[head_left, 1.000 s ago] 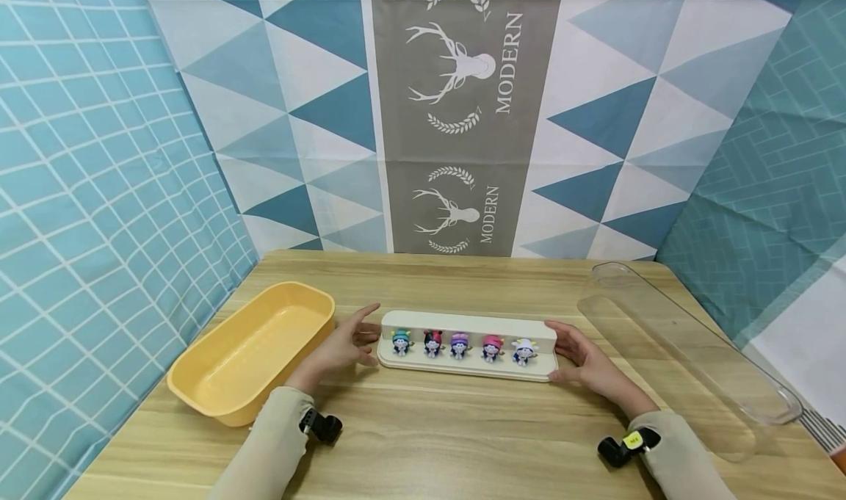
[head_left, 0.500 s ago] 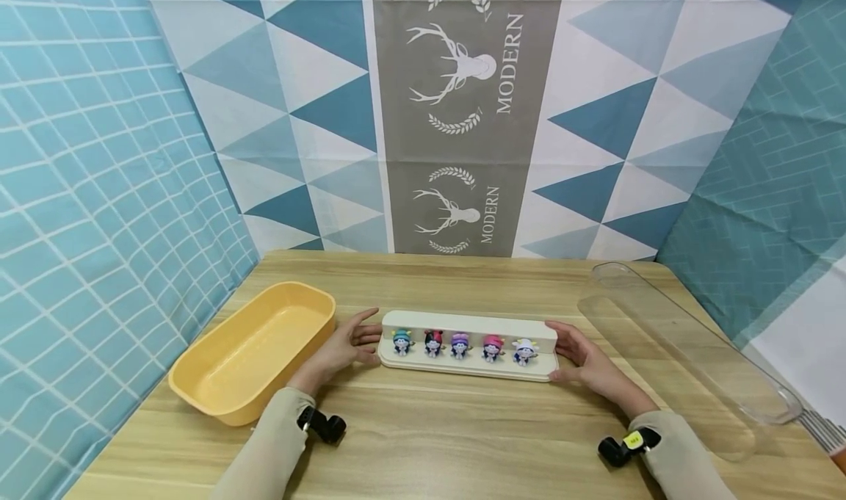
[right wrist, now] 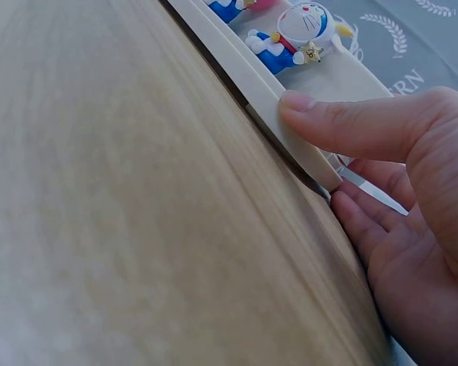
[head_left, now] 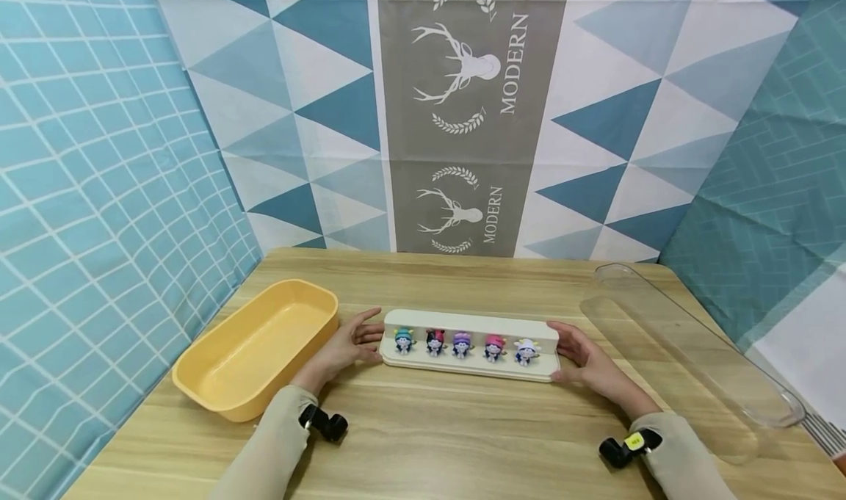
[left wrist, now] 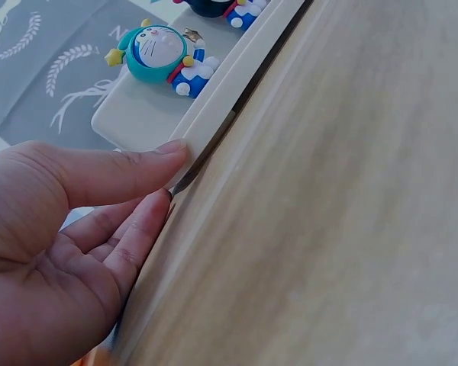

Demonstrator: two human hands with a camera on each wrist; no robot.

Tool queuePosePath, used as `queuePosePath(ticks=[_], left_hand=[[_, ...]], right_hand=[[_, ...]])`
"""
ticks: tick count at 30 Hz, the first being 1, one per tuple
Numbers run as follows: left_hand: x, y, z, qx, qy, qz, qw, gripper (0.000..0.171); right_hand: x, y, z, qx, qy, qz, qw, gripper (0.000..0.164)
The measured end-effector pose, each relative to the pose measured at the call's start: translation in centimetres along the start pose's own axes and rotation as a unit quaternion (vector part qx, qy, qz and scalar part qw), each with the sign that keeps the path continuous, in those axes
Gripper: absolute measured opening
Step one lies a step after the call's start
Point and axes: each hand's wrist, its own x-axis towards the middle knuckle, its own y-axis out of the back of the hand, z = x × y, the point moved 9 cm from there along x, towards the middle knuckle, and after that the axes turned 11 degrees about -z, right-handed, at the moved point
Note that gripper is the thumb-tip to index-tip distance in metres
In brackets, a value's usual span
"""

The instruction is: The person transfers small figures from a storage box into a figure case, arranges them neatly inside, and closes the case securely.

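Note:
A long white display stand (head_left: 471, 368) lies across the middle of the wooden table. Several small cartoon cat figurines sit on it in a row, from one in a teal hood (head_left: 404, 341) at the left to one in a white hood (head_left: 526, 352) at the right. My left hand (head_left: 346, 346) grips the stand's left end, thumb (left wrist: 130, 174) on its front edge and fingertips low beside it. At the right end, my right hand (head_left: 588, 364) grips likewise, its thumb (right wrist: 351, 126) on the base edge and the other fingers around the corner.
A yellow plastic tub (head_left: 221, 401) stands left of the left hand. On the right lies a long clear plastic cover (head_left: 700, 346), close to the right forearm. Patterned cloth (head_left: 476, 118) hangs behind the table.
My left hand has moved slightly right, closing in on the stand's left end. The right hand and the stand keep their places; the head view has shifted a little.

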Motion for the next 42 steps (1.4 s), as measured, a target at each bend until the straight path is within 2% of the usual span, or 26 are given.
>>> queuePosePath(ticks=[10, 15, 17, 19, 23, 26, 31, 38, 42], left_hand=[[0.1, 0.2, -0.2, -0.006, -0.002, 0.001, 1.0000, 0.094], [-0.1, 0.2, -0.2, -0.009, -0.002, 0.004, 1.0000, 0.094], [-0.2, 0.2, -0.2, -0.008, -0.003, 0.004, 1.0000, 0.094], [-0.2, 0.1, -0.2, -0.009, -0.003, 0.003, 0.9999, 0.094], [-0.2, 0.0, -0.1, -0.009, -0.001, 0.002, 1.0000, 0.095], [-0.2, -0.1, -0.1, -0.006, 0.000, 0.002, 1.0000, 0.095], [-0.2, 0.0, -0.1, -0.008, -0.003, -0.001, 1.0000, 0.095], [-0.5, -0.1, 0.5, -0.004, -0.045, -0.012, 0.9989, 0.097], [-0.3, -0.1, 0.1, -0.010, -0.023, -0.006, 0.9997, 0.098]], right_hand=[[0.2, 0.1, -0.2, 0.012, -0.016, -0.007, 1.000, 0.092], [0.1, 0.1, -0.3, 0.028, -0.064, -0.027, 0.997, 0.092], [0.1, 0.3, -0.6, 0.026, -0.070, -0.029, 0.997, 0.090], [0.0, 0.8, -1.5, 0.015, -0.050, -0.028, 0.998, 0.088], [-0.4, 1.8, -4.2, -0.013, 0.022, -0.019, 0.999, 0.084], [-0.7, 2.6, -5.9, -0.027, 0.047, -0.009, 0.998, 0.084], [-1.4, 4.0, -7.6, -0.053, 0.044, 0.013, 0.998, 0.084], [-2.4, 6.2, -10.1, -0.104, 0.063, 0.048, 0.991, 0.089], [-3.3, 7.3, -11.4, -0.113, 0.081, 0.067, 0.988, 0.091]])
